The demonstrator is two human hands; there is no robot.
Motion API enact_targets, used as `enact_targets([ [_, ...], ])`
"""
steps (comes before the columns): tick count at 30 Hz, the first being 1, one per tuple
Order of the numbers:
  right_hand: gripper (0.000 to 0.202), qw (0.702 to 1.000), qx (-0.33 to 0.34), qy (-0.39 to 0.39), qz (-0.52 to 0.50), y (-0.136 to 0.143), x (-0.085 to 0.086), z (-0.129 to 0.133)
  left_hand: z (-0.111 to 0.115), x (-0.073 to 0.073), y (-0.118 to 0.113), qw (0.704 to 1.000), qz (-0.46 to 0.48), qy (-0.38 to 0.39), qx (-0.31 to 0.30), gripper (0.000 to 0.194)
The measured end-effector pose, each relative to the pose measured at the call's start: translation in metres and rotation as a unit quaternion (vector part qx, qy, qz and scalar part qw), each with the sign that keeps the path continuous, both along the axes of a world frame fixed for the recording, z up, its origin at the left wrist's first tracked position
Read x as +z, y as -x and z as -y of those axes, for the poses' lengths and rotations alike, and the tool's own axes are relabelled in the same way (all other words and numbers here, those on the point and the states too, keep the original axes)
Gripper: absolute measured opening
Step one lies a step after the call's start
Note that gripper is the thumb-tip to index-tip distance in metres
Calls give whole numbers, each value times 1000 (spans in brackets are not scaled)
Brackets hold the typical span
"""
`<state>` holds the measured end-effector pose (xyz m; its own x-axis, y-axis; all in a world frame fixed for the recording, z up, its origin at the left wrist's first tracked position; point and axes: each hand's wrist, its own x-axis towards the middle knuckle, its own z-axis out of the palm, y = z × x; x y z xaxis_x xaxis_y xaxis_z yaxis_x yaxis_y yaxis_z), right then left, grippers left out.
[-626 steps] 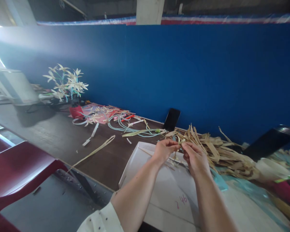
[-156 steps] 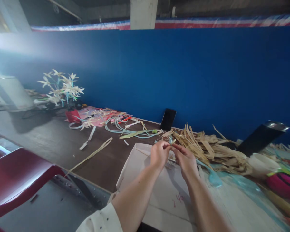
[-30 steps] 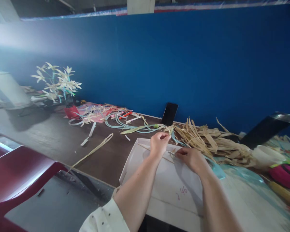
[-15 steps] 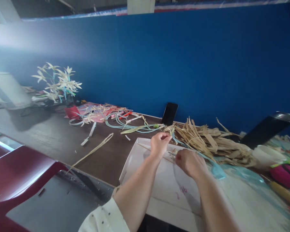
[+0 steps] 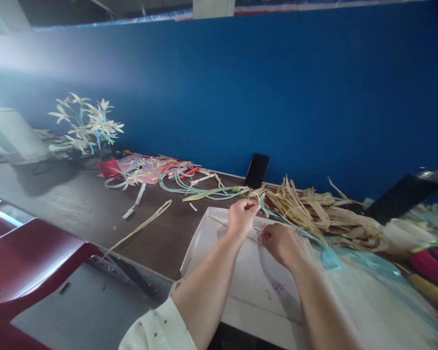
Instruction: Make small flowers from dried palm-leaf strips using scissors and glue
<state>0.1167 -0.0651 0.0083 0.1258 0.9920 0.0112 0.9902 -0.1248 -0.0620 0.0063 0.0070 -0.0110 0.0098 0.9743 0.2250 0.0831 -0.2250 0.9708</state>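
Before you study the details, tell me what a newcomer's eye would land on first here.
Probably the big blue panel across the back, then the spray of pale flowers standing at the left of the table. Nearer, the left hand and the right hand work over a white box lid or tray, with a heap of dry tan strips just beyond, to the right.

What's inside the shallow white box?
In the white box: a thin stick running behind the left hand, pink handwriting, small scraps near the right hand. Whatever lies directly beneath the hands and forearms is covered; can't tell.
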Motion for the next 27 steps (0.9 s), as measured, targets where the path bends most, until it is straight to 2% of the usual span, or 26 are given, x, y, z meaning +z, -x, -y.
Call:
enact_targets([
  [9, 21, 999, 0, -35, 7, 1, -8, -3, 2, 3, 1, 1000, -5, 2, 3, 17],
  [11, 18, 998, -8, -39, -43, -3, -6, -4, 1, 2, 1, 1000, -2, 3, 3, 17],
  [13, 17, 986, -2, -69, -154, -10, -3, -6, 0, 1, 1, 1000, 5, 5, 0, 17],
  [15, 19, 941, -7, -118, -317, -16, -2, -9, -1, 1, 0, 1000, 16, 8, -1, 17],
  [16, 23, 902, -21, -140, -407, -19, -1, -11, -1, 1, 0, 1000, 22, 9, -1, 17],
  [19, 31, 749, -68, -167, -638, -24, -1, -14, 0, 0, -1, 999, 43, 19, -8, 17],
  [21, 30, 665, -70, -152, -728, -25, -2, -14, 0, 0, -2, 997, 60, 33, -21, 18],
  [23, 27, 623, -70, -137, -767, -25, -2, -14, 1, 1, -3, 995, 78, 49, -40, 18],
  [27, 27, 591, -88, -151, -788, -25, -3, -16, 3, 4, -4, 989, 103, 71, -77, 20],
])
